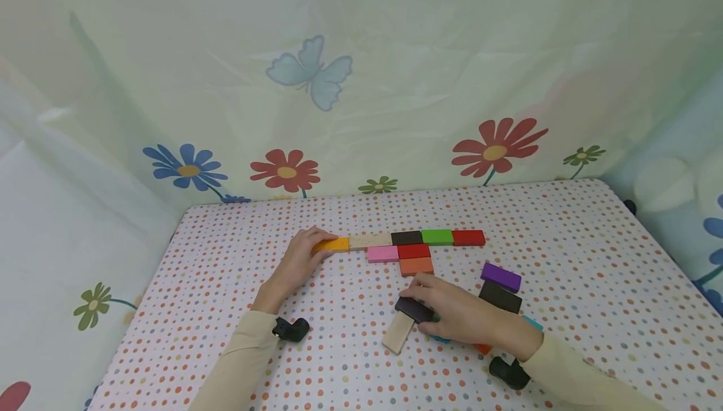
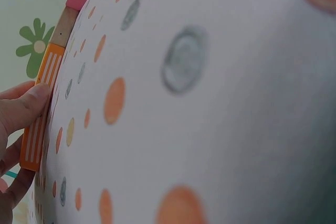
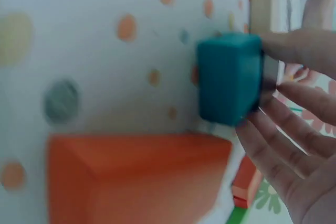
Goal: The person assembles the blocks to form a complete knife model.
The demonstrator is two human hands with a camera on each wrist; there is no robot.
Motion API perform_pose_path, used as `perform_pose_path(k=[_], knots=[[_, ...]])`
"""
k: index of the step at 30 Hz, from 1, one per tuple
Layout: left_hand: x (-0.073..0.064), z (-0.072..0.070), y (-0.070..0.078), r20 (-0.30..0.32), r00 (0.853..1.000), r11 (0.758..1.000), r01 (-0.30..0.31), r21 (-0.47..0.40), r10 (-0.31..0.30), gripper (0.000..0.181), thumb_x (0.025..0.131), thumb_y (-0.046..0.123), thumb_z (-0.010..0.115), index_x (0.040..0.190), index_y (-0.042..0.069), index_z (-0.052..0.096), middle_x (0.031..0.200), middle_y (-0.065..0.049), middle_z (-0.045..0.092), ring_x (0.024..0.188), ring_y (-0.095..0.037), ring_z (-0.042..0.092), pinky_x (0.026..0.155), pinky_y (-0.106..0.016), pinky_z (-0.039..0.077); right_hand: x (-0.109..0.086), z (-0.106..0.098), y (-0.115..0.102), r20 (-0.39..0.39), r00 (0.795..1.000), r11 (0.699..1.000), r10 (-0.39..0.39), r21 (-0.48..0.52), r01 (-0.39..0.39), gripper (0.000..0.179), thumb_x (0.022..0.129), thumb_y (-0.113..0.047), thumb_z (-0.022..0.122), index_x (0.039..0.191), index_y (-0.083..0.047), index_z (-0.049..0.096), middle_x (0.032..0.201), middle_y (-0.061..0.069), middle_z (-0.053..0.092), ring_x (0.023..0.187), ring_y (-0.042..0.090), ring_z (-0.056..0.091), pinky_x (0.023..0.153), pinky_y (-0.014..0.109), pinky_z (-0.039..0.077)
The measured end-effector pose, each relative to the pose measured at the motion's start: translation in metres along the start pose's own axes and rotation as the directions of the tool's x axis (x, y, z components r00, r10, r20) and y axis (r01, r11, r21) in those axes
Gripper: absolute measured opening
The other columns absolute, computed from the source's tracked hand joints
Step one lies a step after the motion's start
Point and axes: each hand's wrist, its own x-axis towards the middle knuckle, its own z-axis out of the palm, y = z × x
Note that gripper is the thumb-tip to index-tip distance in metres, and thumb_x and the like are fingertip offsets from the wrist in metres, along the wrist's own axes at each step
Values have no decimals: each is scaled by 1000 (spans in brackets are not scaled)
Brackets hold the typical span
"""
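Observation:
At the left end of a row of flat blocks, my left hand (image 1: 299, 260) pinches a yellow-orange block (image 1: 339, 245). The left wrist view shows pale stripes on this orange block (image 2: 37, 135), with the thumb on its near side. My right hand (image 1: 457, 307) holds a black block (image 1: 414, 309) between thumb and fingers. That black block's end meets a plain wooden block (image 1: 398, 332). A teal block (image 3: 226, 80) lies by the right fingers, mostly hidden under the hand from above. Closer to the right wrist is an orange-red block (image 3: 136, 177).
The row continues with wooden (image 1: 369, 241), black (image 1: 407, 238), green (image 1: 437, 237) and red (image 1: 468, 238) blocks. Pink (image 1: 383, 254), red (image 1: 414, 251) and orange (image 1: 416, 266) blocks adjoin its near side. Purple (image 1: 501, 277) and black (image 1: 499, 297) blocks lie right on the dotted tabletop (image 1: 226, 273).

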Motion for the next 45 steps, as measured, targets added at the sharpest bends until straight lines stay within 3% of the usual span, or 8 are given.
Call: perform_pose_path(k=[10, 16, 20, 24, 27, 32, 39, 45], knots=[[0, -1, -1, 0, 1000, 1000, 9, 9, -9, 32, 101, 14, 71, 132, 11, 72, 129, -5, 68, 119, -27, 55, 108, -48, 43, 4, 8, -6, -82, 995, 998, 58, -11, -60, 47, 84, -8, 87, 128, -6, 70, 119, 7, 60, 96, 17, 57, 76, 34, 55], [0, 0, -2, -4, 1000, 1000, 0, 13, 0, 32, 100, 14, 72, 132, 12, 72, 129, -5, 68, 119, -28, 55, 108, -49, 44, 6, 7, -6, -77, 995, 995, 68, -62, -73, 47, 81, -5, 86, 126, -9, 71, 121, 9, 63, 99, 20, 59, 79, 42, 57], [1, 0, -1, -1, 1000, 1000, 10, 12, -10, 32, 100, 14, 72, 132, 12, 72, 129, -5, 68, 120, -28, 55, 110, -49, 43, 8, 2, -5, -61, 997, 996, 48, -78, -53, 49, 82, -3, 85, 128, -9, 71, 124, 10, 62, 102, 22, 60, 82, 48, 59], [1, 0, 0, 2, 1000, 1000, 4, 9, -4, 32, 100, 14, 71, 132, 12, 72, 129, -5, 68, 119, -28, 55, 109, -48, 44, 12, -4, -4, -68, 998, 995, -7, -96, 1, 50, 82, 0, 84, 130, -5, 70, 117, 6, 60, 99, 19, 57, 81, 39, 58], [0, -1, 1, 3, 1000, 1000, -3, 2, 3, 32, 100, 13, 72, 132, 11, 72, 128, -5, 68, 117, -28, 56, 107, -48, 44, 19, -10, -4, -76, 997, 997, -33, -78, 27, 50, 83, 2, 84, 130, -4, 70, 114, 4, 60, 99, 18, 55, 83, 36, 58], [-1, -2, 0, 4, 1000, 1000, 2, 10, -2, 32, 100, 13, 71, 132, 11, 72, 128, -5, 68, 118, -27, 56, 107, -48, 45, 36, -16, -6, -58, 998, 1000, -17, -10, 17, 48, 87, 4, 81, 133, -4, 69, 128, 9, 60, 112, 23, 58, 95, 45, 57], [-1, -2, -2, 0, 1000, 1000, 0, 17, 0, 31, 101, 14, 70, 132, 12, 72, 129, -4, 68, 120, -27, 56, 109, -49, 44, 64, -19, -4, -82, 993, 994, -84, -71, 78, 44, 89, 3, 80, 132, -5, 70, 124, 8, 62, 113, 23, 58, 95, 42, 56], [0, -1, -1, 3, 1000, 1000, 0, 3, 0, 31, 102, 15, 69, 133, 12, 71, 132, -4, 67, 123, -27, 56, 111, -49, 43, 75, -18, 2, -62, 996, 996, -72, -56, 68, 44, 90, 4, 78, 132, -5, 69, 125, 8, 62, 117, 24, 56, 102, 45, 54]])
